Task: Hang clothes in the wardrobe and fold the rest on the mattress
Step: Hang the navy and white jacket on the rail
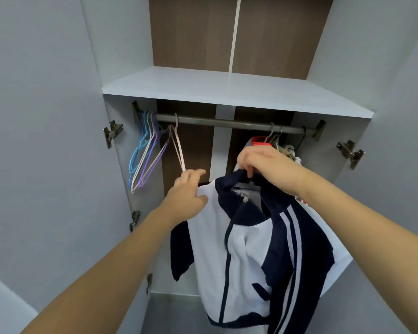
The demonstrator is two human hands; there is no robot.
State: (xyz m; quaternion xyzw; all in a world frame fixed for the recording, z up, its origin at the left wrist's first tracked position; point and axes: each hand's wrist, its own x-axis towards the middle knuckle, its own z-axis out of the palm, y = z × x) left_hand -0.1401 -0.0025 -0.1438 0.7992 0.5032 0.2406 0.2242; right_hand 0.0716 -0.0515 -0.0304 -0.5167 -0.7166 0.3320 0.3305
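Note:
A white and navy zip jacket (246, 256) with striped sleeves hangs in front of the open wardrobe. My right hand (266, 165) grips its navy collar from above, below the metal rail (227, 122). My left hand (188, 191) rests at the jacket's left shoulder, fingers curled round the lower end of a pale pink hanger (179, 150) that still hooks on the rail. Whether a hanger sits inside the jacket is hidden by the collar.
Several empty blue, white and purple hangers (143, 153) crowd the rail's left end. Hung clothes, one with a red collar (261, 141), fill the right end. A white shelf (227, 90) spans above the rail. Both wardrobe doors (46, 141) stand open.

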